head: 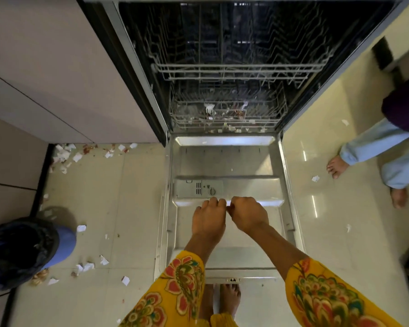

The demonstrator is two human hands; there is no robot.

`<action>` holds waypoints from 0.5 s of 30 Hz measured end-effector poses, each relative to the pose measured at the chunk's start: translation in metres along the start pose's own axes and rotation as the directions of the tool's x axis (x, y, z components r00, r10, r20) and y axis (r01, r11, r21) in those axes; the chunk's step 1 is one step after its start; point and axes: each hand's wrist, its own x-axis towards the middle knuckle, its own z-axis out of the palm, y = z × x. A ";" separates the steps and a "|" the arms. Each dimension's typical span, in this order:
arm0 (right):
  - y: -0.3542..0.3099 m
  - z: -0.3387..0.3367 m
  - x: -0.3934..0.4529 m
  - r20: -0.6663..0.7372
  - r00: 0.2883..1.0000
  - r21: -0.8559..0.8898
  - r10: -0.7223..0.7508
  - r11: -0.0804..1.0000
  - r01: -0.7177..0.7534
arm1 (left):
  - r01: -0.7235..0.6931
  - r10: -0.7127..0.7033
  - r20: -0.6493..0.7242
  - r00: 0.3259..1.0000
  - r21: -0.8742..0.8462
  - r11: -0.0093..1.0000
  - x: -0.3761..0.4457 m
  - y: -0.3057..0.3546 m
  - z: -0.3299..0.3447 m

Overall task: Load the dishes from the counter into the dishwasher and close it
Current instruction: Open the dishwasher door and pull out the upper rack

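The dishwasher stands open with its steel door (224, 161) folded flat toward me. Its upper rack (234, 69) holds no dishes. White paper scraps and bits of debris lie in the lower rack (227, 114). No dishes and no counter are in view. Side by side above the door, just in front of the detergent dispenser (198, 188), are my left hand (209, 219) and my right hand (248, 214). They almost touch. Both show their backs, with fingers curled in. Whether something small is pinched between them is hidden.
A blue bin (64, 244) with a black bag stands on the floor at the left. Torn paper scraps (64, 155) litter the tiles. Another person's bare feet (338, 166) and pale trousers are at the right. Beige cabinets (57, 79) flank the dishwasher's left side.
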 end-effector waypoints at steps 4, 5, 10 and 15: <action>-0.008 -0.038 0.011 -0.073 0.997 0.005 -0.006 1.000 0.006 | 0.011 -0.009 -0.086 0.996 0.024 1.000 0.020 -0.003 -0.032; -0.008 -0.047 0.014 -0.088 0.996 0.012 -0.015 1.000 0.016 | 0.019 -0.016 -0.098 0.995 0.027 0.999 0.025 -0.003 -0.040; -0.006 -0.085 0.039 -0.135 0.989 -0.021 -0.055 0.998 0.052 | 0.022 -0.019 -0.157 0.987 0.018 1.000 0.051 -0.002 -0.075; -0.004 -0.120 0.074 -0.205 0.977 -0.004 -0.054 0.999 0.054 | -0.019 0.014 -0.237 0.971 -0.019 1.000 0.094 -0.001 -0.102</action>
